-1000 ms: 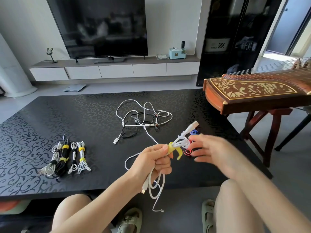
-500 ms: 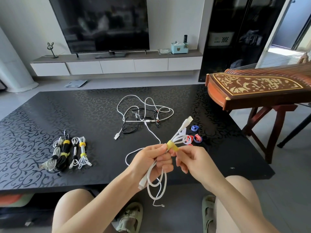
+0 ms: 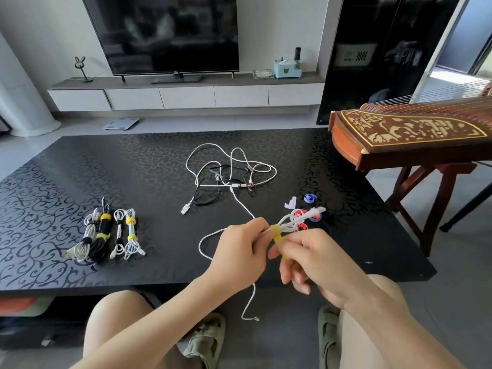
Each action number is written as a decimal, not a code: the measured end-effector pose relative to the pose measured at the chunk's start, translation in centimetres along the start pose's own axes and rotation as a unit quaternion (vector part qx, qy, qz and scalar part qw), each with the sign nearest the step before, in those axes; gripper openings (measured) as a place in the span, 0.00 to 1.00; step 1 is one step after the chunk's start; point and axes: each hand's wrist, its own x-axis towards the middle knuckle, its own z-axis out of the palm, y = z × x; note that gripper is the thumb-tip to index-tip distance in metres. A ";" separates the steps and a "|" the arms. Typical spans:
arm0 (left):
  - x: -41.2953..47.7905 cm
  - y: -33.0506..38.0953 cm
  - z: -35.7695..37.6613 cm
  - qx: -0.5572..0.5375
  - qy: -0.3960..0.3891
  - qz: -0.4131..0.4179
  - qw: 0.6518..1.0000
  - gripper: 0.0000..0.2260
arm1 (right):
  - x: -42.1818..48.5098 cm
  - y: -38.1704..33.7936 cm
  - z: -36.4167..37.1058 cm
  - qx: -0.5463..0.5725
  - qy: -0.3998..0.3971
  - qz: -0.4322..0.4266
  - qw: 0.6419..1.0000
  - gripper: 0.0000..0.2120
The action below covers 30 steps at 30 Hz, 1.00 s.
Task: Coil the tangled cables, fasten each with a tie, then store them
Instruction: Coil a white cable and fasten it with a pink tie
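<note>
I'm seeing tied bundles (image 3: 106, 233) lying left on the table (image 3: 66, 169), tangled cables (image 3: 234, 185) sitting at its middle. Spare ties (image 3: 309, 198) are lying right.

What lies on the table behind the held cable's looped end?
Loose on the table: a blue tie, a white tie and red ties. The cable covers parts of the red ties, so their count cannot be told.

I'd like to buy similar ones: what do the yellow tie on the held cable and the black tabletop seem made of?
Yellow tie: soft matte fabric strap, probably hook-and-loop; it bends limply round the white cable. Tabletop: glossy black, perhaps glass or lacquer, with a scroll pattern; it mirrors the light.
</note>
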 end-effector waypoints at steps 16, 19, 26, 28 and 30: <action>1.5 -1.2 0.0 -0.036 -0.068 -0.004 0.997 0.14 | 1.3 -1.4 -2.0 0.317 -0.036 0.111 0.941 0.20; 1.9 -1.2 -0.3 -0.329 -0.092 -0.212 0.916 0.14 | 0.5 0.4 -2.7 0.242 0.006 0.080 0.967 0.19; 2.6 -0.1 -1.3 -0.594 -0.209 -0.308 0.713 0.12 | 2.4 1.9 -1.7 0.086 0.052 -0.069 0.993 0.10; 2.4 0.3 -1.5 -0.616 -0.233 -0.303 0.689 0.10 | 3.0 1.5 -1.1 0.073 0.021 -0.117 0.990 0.08; 2.2 0.4 -1.6 -0.629 -0.238 -0.303 0.675 0.09 | 3.5 1.4 -0.7 0.089 0.036 -0.158 0.983 0.08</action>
